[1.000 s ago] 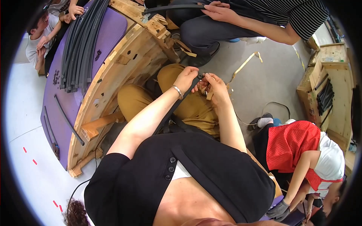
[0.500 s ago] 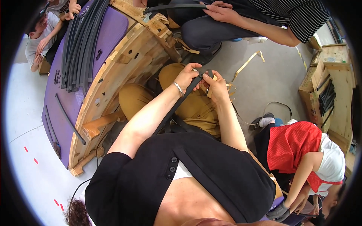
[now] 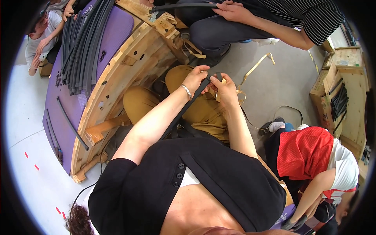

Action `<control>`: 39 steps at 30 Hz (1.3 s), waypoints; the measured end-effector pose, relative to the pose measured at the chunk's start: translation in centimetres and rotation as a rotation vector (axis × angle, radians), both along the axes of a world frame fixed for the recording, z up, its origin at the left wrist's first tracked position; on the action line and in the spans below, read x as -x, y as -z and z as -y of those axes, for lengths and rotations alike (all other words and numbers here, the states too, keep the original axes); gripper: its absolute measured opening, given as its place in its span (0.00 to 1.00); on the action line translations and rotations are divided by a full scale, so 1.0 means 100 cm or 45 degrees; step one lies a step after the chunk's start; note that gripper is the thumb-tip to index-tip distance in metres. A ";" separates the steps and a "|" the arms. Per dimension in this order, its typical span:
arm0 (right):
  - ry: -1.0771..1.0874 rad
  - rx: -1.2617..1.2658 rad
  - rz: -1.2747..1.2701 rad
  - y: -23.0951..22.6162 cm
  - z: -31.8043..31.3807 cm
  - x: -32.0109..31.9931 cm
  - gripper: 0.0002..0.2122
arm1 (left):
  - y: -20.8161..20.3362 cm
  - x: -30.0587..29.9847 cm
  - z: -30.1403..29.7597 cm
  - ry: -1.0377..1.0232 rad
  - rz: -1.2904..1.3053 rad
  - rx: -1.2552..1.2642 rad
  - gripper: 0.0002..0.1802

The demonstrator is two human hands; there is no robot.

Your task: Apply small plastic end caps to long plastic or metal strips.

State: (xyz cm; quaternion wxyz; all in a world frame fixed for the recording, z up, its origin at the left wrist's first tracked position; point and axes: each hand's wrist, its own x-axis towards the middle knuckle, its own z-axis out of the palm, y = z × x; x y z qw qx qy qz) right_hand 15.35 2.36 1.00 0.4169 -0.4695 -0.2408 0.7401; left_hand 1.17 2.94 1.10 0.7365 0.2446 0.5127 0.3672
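Note:
A long black rubber-like strip (image 3: 187,107) runs up from beside my waist to my hands above my lap. My left hand (image 3: 196,79) is closed on it near its upper end, thumb and fingers pinching the strip. Close by on the right, my right hand (image 3: 223,87) pinches the bent end of the same strip. The two hands almost touch. Behind my right fingers a pale yellow band (image 3: 239,96) shows in part. What lies inside the right palm is hidden.
Left of me, a wooden-sided table with a purple mat (image 3: 117,29) carries a bundle of black strips (image 3: 84,51). Across from me a person in a striped shirt (image 3: 313,21) holds a black strip. A person in red (image 3: 303,152) bends at right, near a wooden crate (image 3: 354,86).
My hands and the strip have barely moved. At top left, another person's hand has shifted lower beside the bundle. The person in red has moved their gloved hands slightly.

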 end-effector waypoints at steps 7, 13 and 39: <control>0.031 -0.021 0.062 0.000 -0.002 0.008 0.07 | -0.002 0.000 0.001 0.003 -0.077 -0.043 0.16; 0.052 0.156 -0.114 -0.004 -0.005 0.002 0.08 | 0.004 -0.003 0.002 -0.055 -0.106 0.023 0.15; 0.259 -0.154 0.360 0.004 0.004 0.002 0.10 | -0.016 0.015 0.074 0.251 -1.105 -0.791 0.27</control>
